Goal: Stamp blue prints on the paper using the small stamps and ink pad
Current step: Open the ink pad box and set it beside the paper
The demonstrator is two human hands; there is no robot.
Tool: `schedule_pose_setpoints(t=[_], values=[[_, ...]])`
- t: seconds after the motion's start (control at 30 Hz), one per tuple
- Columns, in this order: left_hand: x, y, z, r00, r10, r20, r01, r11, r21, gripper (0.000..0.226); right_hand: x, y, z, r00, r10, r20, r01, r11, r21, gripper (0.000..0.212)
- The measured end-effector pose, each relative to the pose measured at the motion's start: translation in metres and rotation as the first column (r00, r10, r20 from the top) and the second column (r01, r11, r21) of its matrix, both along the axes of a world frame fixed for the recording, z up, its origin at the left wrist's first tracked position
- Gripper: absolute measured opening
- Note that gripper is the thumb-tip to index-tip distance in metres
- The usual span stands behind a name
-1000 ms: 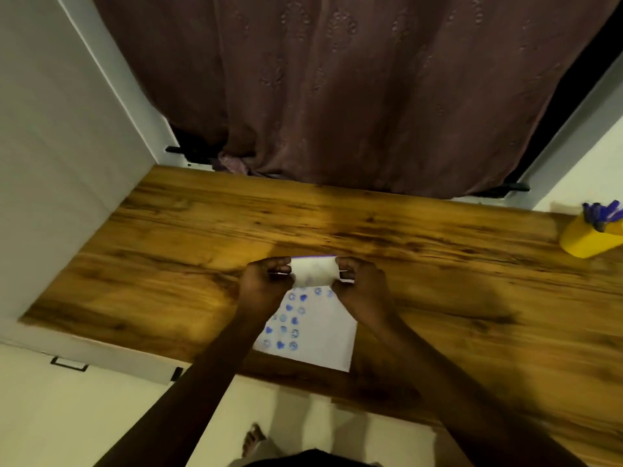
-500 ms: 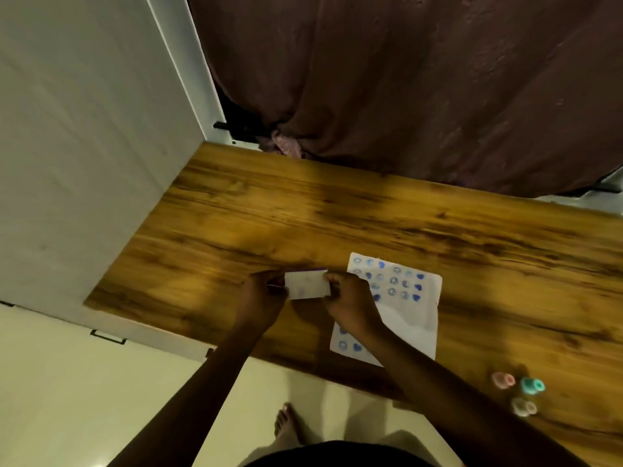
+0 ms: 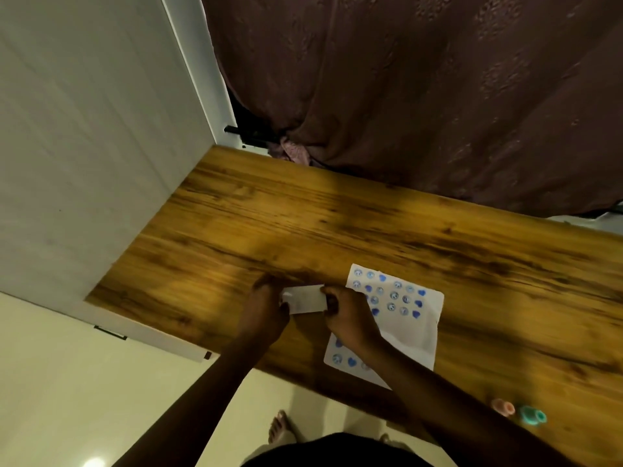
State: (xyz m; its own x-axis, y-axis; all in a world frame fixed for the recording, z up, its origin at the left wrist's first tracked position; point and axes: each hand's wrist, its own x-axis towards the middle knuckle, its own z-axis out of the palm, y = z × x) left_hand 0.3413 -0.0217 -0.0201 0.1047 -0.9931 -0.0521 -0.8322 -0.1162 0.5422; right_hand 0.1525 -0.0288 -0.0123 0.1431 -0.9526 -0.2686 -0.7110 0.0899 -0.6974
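A white paper (image 3: 409, 328) with several blue prints lies flat near the front edge of the wooden table (image 3: 303, 224). Just left of it, both hands pinch a small white flat case (image 3: 305, 299), probably the ink pad, above the table. My left hand (image 3: 266, 310) grips its left end and my right hand (image 3: 349, 316) grips its right end, partly covering the paper's left side. Two small stamps lie on the table at the lower right: a pink stamp (image 3: 503, 406) and a teal stamp (image 3: 532, 415).
A white wall or cabinet side (image 3: 84, 146) borders the table on the left. A dark brownish curtain (image 3: 421, 89) hangs behind the far edge. Below the front edge are pale floor and a bare foot (image 3: 281, 429).
The view has swung left and down. The white case came off the paper's top edge and now sits left of the paper, still held by both hands. The stamps came into view.
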Motion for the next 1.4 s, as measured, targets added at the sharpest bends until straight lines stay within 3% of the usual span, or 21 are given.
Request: schedule_pose_setpoints(t=[0.13,0.43,0.67,0.93,1.27,1.4], values=[[-0.010,0.001,0.003,0.967,-0.245,0.068,0.244,0.969,0.030,0.048,-0.002,-0.002,0.001,1.000,0.011,0.020,-0.011,1.000,-0.011,0.050],[-0.002,-0.009,0.003,0.871,-0.432,0.233,0.420,0.902,0.099,0.048,-0.005,0.002,-0.001,0.998,-0.016,0.054,0.018,0.999,-0.034,0.055],[0.011,-0.030,0.019,0.840,-0.524,0.141,0.505,0.850,0.149,0.044,0.000,0.001,0.005,0.998,-0.048,0.046,0.052,0.995,-0.084,0.058],[0.021,-0.060,0.034,0.807,-0.589,0.047,0.577,0.803,0.152,0.035,0.000,-0.004,0.003,0.998,-0.054,0.008,0.054,0.998,-0.036,0.032],[0.022,-0.086,0.017,0.863,-0.502,-0.052,0.503,0.845,0.183,0.031,0.000,-0.004,-0.003,0.996,-0.088,0.017,0.088,0.996,0.009,0.044],[0.024,-0.088,0.005,0.885,-0.463,0.041,0.450,0.875,0.176,0.044,0.000,-0.004,-0.006,0.995,-0.090,0.030,0.090,0.996,0.013,0.045]])
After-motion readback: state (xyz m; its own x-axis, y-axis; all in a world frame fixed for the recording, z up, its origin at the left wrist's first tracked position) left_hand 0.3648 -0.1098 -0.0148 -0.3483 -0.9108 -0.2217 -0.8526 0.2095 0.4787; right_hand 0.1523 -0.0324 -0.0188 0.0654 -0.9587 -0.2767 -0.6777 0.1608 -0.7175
